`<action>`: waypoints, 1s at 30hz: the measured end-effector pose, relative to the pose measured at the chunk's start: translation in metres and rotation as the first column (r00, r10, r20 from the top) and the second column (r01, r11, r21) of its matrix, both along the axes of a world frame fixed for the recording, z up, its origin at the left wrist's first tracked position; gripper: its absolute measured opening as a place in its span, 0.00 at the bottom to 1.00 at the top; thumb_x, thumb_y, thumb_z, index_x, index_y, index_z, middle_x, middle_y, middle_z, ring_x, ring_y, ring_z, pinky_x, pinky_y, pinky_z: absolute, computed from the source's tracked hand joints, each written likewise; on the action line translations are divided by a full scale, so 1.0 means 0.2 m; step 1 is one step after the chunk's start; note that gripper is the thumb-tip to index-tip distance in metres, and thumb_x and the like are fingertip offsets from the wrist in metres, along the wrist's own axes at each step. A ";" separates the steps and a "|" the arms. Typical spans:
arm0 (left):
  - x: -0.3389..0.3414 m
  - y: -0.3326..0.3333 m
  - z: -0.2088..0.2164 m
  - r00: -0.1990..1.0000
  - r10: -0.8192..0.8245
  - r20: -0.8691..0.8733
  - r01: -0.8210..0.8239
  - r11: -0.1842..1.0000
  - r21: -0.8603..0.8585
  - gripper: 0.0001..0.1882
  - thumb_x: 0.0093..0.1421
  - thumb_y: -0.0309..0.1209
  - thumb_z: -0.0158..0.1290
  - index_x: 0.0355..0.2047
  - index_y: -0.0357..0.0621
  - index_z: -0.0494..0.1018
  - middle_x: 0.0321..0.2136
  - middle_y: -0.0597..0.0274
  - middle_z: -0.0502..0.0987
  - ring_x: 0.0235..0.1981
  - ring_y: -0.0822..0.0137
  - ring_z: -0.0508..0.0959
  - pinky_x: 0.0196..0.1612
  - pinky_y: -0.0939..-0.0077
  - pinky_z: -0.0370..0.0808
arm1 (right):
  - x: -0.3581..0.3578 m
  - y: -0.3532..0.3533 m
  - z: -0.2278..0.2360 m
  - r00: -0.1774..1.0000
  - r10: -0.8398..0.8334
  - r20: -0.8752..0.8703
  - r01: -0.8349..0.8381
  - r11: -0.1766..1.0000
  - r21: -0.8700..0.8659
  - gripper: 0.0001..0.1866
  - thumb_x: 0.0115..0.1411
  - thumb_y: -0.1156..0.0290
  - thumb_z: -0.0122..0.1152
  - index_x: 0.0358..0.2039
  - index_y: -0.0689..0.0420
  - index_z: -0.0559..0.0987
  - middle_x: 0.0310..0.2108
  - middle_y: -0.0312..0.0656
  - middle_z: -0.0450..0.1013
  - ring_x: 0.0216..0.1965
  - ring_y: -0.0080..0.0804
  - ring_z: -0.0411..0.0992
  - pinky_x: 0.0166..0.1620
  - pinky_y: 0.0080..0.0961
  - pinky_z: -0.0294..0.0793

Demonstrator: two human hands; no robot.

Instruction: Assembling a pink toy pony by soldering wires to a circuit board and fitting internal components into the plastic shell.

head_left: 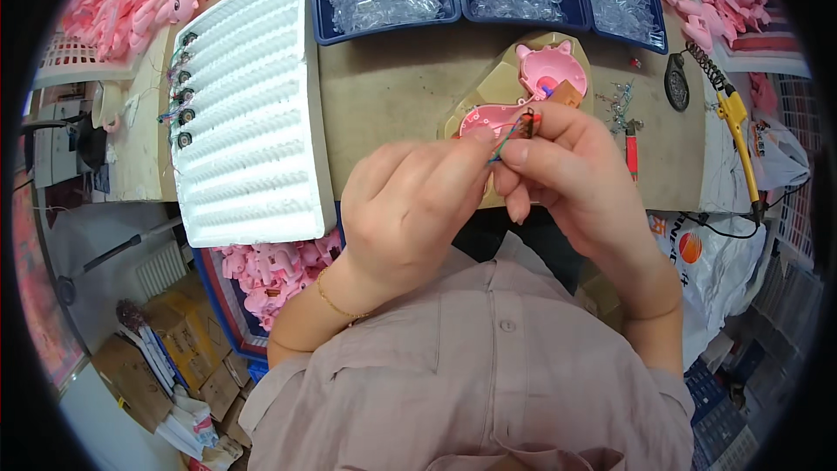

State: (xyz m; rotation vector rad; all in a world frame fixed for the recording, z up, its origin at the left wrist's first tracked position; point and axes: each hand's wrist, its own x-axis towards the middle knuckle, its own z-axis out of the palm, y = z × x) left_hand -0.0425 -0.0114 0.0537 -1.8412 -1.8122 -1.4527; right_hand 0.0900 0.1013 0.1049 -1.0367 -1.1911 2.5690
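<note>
In front of my chest both hands meet over thin coloured wires [506, 141] that lead to a small black-and-orange electronic part [528, 122]. My left hand [410, 201] is closed, its thumb and forefinger pinching the wires. My right hand [575, 174] pinches beside the small part, fingertips curled. Just beyond them, a tan fixture [475, 103] bears two pink plastic shell halves: a rounded one with ears [558, 68] and a longer one [485, 119] partly hidden by my fingers. A small brown-orange piece [568, 94] rests at the eared shell.
Blue bins [459, 19] of clear plastic parts line the back. A white ribbed foam tray [253, 122] stands left, small round wired parts [185, 116] along its edge. Right lie a red-handled tool [631, 153], tiny metal pieces [621, 105] and a yellow soldering iron [739, 135]. Pink toy parts [270, 275] fill crates.
</note>
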 end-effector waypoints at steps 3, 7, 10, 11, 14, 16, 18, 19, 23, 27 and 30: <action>-0.07 -0.01 0.03 0.985 -0.171 0.026 0.173 0.975 -0.142 0.28 0.44 0.18 0.60 0.48 0.44 0.70 0.26 0.64 0.77 0.26 0.63 0.76 0.29 0.71 0.72 | 0.06 0.04 0.02 0.995 0.078 0.059 -0.098 0.801 0.590 0.15 0.55 0.71 0.61 0.42 0.62 0.74 0.34 0.42 0.75 0.26 0.23 0.72 0.29 0.19 0.73; -0.13 0.01 0.15 0.862 -0.289 0.416 0.445 0.825 -0.349 0.29 0.47 0.19 0.60 0.51 0.43 0.66 0.25 0.60 0.76 0.28 0.59 0.77 0.31 0.69 0.73 | 0.04 0.16 0.07 0.973 0.176 0.152 -0.139 -0.088 0.986 0.19 0.49 0.67 0.65 0.41 0.62 0.77 0.24 0.38 0.75 0.24 0.24 0.70 0.31 0.25 0.70; -0.15 0.03 0.23 0.781 -0.343 0.522 0.588 0.685 -0.430 0.29 0.48 0.19 0.60 0.52 0.43 0.65 0.25 0.60 0.76 0.28 0.62 0.78 0.33 0.73 0.73 | -0.10 0.23 0.19 0.569 0.612 0.549 -0.811 0.304 0.501 0.12 0.51 0.67 0.64 0.32 0.62 0.79 0.22 0.39 0.73 0.23 0.20 0.69 0.27 0.20 0.67; -0.16 0.04 0.24 0.781 -0.343 0.522 0.589 0.684 -0.431 0.29 0.48 0.19 0.60 0.52 0.43 0.65 0.25 0.60 0.76 0.28 0.62 0.78 0.33 0.73 0.73 | -0.14 0.24 0.16 0.605 0.626 0.493 -0.796 0.491 0.354 0.10 0.53 0.68 0.63 0.27 0.63 0.79 0.21 0.36 0.72 0.21 0.16 0.67 0.25 0.17 0.64; -0.20 0.03 0.24 0.678 -0.160 0.718 0.628 0.634 -0.452 0.33 0.49 0.18 0.61 0.54 0.39 0.59 0.27 0.62 0.77 0.31 0.73 0.77 0.37 0.80 0.72 | -0.10 0.24 0.12 0.761 0.499 0.415 -0.646 0.641 0.414 0.09 0.55 0.69 0.61 0.28 0.63 0.79 0.20 0.33 0.71 0.20 0.13 0.65 0.24 0.14 0.62; -0.19 0.04 0.21 0.607 -0.111 0.787 0.674 0.597 -0.435 0.34 0.49 0.18 0.61 0.54 0.38 0.57 0.26 0.64 0.76 0.30 0.76 0.76 0.37 0.82 0.70 | -0.05 0.22 0.05 0.803 0.492 0.337 -0.596 0.673 0.439 0.07 0.56 0.72 0.60 0.30 0.62 0.80 0.21 0.31 0.71 0.22 0.15 0.66 0.25 0.17 0.63; -0.17 0.04 0.19 0.529 -0.096 0.843 0.716 0.584 -0.382 0.33 0.50 0.18 0.61 0.53 0.38 0.58 0.27 0.65 0.76 0.30 0.76 0.75 0.36 0.83 0.69 | 0.00 0.14 -0.02 0.994 0.108 0.023 -0.075 0.510 0.857 0.05 0.55 0.75 0.61 0.31 0.61 0.80 0.24 0.33 0.72 0.24 0.21 0.68 0.27 0.20 0.65; -0.16 0.03 0.18 0.480 -0.064 0.875 0.734 0.575 -0.361 0.32 0.50 0.18 0.61 0.53 0.39 0.58 0.27 0.66 0.75 0.29 0.77 0.74 0.36 0.84 0.69 | 0.03 0.14 -0.03 0.990 0.137 0.008 -0.032 0.170 0.985 0.06 0.54 0.77 0.61 0.33 0.61 0.81 0.26 0.35 0.73 0.25 0.26 0.69 0.28 0.23 0.67; -0.13 0.04 0.13 0.378 0.032 0.925 0.777 0.533 -0.335 0.29 0.51 0.19 0.60 0.50 0.40 0.59 0.27 0.66 0.75 0.29 0.79 0.73 0.35 0.86 0.68 | 0.06 0.11 0.01 0.940 0.335 -0.072 0.117 -0.115 0.987 0.06 0.53 0.76 0.62 0.33 0.62 0.80 0.23 0.36 0.73 0.25 0.24 0.70 0.27 0.22 0.67; -0.11 0.05 0.12 0.384 0.102 0.918 0.822 0.415 -0.390 0.27 0.52 0.20 0.60 0.49 0.41 0.58 0.27 0.66 0.75 0.29 0.79 0.72 0.34 0.86 0.67 | -0.02 0.14 0.01 0.980 0.138 0.146 -0.196 0.510 0.838 0.07 0.56 0.73 0.61 0.31 0.63 0.79 0.22 0.33 0.73 0.22 0.13 0.68 0.24 0.15 0.65; -0.11 0.04 0.13 0.394 0.148 0.907 0.803 0.424 -0.418 0.27 0.52 0.20 0.60 0.49 0.40 0.59 0.28 0.66 0.75 0.29 0.79 0.73 0.35 0.85 0.67 | -0.02 0.20 -0.06 0.965 0.077 0.252 -0.233 0.693 0.682 0.07 0.58 0.72 0.60 0.29 0.63 0.78 0.21 0.33 0.73 0.20 0.13 0.67 0.23 0.11 0.65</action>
